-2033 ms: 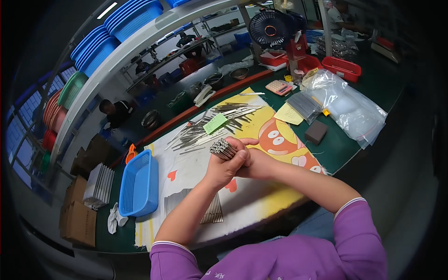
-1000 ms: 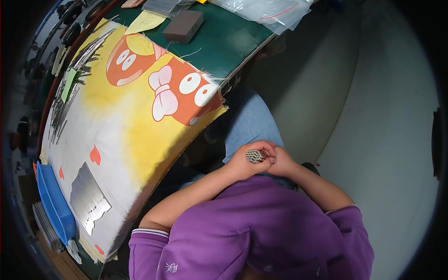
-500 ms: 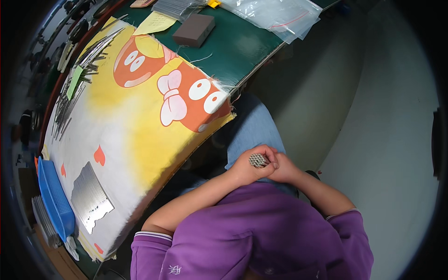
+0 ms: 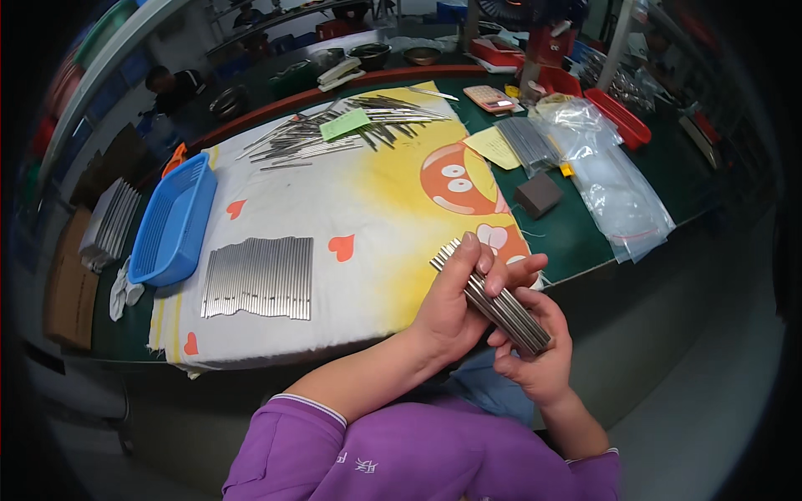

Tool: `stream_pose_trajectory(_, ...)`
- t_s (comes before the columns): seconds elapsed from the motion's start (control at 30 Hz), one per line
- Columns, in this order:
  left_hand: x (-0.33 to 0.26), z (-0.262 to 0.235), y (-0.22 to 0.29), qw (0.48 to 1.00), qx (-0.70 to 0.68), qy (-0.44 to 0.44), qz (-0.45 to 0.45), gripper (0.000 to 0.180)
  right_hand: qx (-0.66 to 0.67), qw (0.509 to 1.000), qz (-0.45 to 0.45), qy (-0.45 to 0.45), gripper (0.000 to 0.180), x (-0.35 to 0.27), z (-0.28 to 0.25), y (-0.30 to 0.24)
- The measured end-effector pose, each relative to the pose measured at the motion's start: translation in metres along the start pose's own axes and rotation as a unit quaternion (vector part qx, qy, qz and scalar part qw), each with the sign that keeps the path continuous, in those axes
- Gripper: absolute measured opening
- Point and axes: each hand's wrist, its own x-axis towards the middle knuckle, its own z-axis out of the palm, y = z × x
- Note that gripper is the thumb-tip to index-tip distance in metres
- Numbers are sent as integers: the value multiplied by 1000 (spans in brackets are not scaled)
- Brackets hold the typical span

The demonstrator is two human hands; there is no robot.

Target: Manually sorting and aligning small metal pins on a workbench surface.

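Observation:
A bundle of thin metal rods (image 4: 505, 316) lies slantwise between my two hands, just off the table's front edge. My left hand (image 4: 458, 296) grips its upper end, thumb laid across the top. Around the lower end curl the fingers of my right hand (image 4: 545, 351). To the left, a flat row of similar rods (image 4: 257, 279) lies side by side on the printed cloth (image 4: 359, 292), its ends uneven. A loose heap of rods (image 4: 309, 142) is spread along the cloth's far side, with a green paper slip (image 4: 344, 124) on top.
A blue plastic basket (image 4: 173, 219) stands at the cloth's left edge, beside a white cloth (image 4: 125, 292) and a cardboard box (image 4: 71, 280). On the right are a dark grey block (image 4: 539, 195), clear plastic bags (image 4: 614, 188), a calculator (image 4: 489, 98) and a red tray (image 4: 618, 117). A person (image 4: 174, 88) sits beyond.
The view has swung up and toward the table. Earlier the rods stood end-on in my clasped hands over my lap; now they are raised near the table edge, tilted, their length showing.

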Motion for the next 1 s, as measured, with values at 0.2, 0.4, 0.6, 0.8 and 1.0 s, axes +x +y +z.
stream_pose_trajectory(0.2,-9,-4,5,990,-98,76,-70,27,-369,803,-468,-16,38,62,24,17)
stream_pose_trajectory(0.4,-10,0,17,993,-16,91,-68,45,-111,942,-289,-127,23,107,45,14)
stream_pose_trajectory(0.6,-38,-3,35,958,229,60,-163,45,-81,987,-111,-87,19,151,36,7)
stream_pose_trajectory(0.8,-42,-6,50,917,386,-5,103,18,-187,976,105,-39,15,135,19,49)
stream_pose_trajectory(1.0,-42,-16,52,781,553,14,289,26,-103,983,-52,-146,21,131,23,32)
